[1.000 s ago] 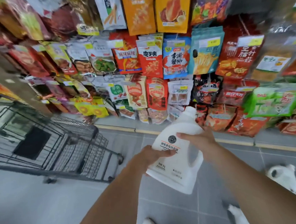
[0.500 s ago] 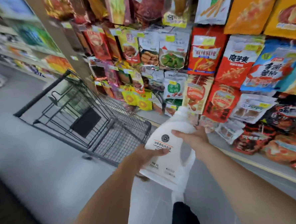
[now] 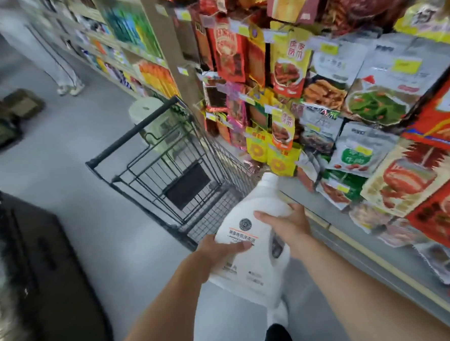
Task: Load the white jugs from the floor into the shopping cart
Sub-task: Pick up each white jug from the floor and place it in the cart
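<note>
I hold a white jug (image 3: pixel 250 253) with a white cap and a printed label in both hands, tilted with its cap pointing up and away. My left hand (image 3: pixel 218 252) grips its lower left side over the label. My right hand (image 3: pixel 285 224) wraps the shoulder near the handle. The black wire shopping cart (image 3: pixel 166 174) stands just beyond the jug, its near corner right behind it; the part of the basket I can see holds no jugs. No other jugs are in view.
Snack packets (image 3: pixel 346 110) hang on the rack along the right, above a low grey ledge (image 3: pixel 381 253). A pale round bin (image 3: pixel 149 117) stands behind the cart. A dark bag (image 3: pixel 48 273) fills the lower left. A person's legs (image 3: pixel 65 80) stand far down the aisle.
The view has swung left along the aisle and the cart has come closer, from far left to right behind the jug. Both hands keep the same hold on the jug.
</note>
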Demonstrator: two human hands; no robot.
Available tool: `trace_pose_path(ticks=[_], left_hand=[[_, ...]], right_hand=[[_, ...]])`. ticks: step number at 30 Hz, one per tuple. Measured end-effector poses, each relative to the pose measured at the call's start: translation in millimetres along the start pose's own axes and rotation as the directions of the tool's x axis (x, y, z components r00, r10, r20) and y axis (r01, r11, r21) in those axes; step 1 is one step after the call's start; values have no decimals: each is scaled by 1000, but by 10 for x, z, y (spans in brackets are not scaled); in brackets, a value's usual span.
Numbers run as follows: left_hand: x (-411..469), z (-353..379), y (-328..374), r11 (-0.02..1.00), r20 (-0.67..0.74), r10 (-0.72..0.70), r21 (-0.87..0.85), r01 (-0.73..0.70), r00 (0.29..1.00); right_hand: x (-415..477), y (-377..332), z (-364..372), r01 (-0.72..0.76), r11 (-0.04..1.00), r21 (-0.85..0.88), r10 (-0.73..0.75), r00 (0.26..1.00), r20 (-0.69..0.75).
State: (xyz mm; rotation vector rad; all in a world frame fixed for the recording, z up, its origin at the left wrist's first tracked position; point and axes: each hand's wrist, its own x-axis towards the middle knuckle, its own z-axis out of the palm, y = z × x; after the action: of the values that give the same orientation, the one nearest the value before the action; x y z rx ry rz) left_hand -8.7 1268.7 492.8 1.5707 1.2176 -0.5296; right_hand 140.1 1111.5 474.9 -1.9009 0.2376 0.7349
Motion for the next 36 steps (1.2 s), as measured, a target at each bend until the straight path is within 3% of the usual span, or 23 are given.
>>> trace_pose_path(ticks=[10,15,19,27,36], left_hand=[[913,-964,268,996,-35,-83,38,84,996],[1811,-1349,213,981,16,-73,182,69,997],[2469,-1578,119,982,46,-52,183,43,998],[3518,-1820,-135,992,102,-75,109,64,992],[4360,-1728,-285,976,192,-151,182,116,970]], right_hand=[[667,-494,1084,-110,993,-52,114,991,74],[1035,-533,1597,-152,987,-54,154,988,25],[1322,-510,2013,-202,979,-24,202,979,-17],[2093,-94,2837,-316,949,9,316,949,5],[2874,561,3421,-408,913,6,408,913,-11]])
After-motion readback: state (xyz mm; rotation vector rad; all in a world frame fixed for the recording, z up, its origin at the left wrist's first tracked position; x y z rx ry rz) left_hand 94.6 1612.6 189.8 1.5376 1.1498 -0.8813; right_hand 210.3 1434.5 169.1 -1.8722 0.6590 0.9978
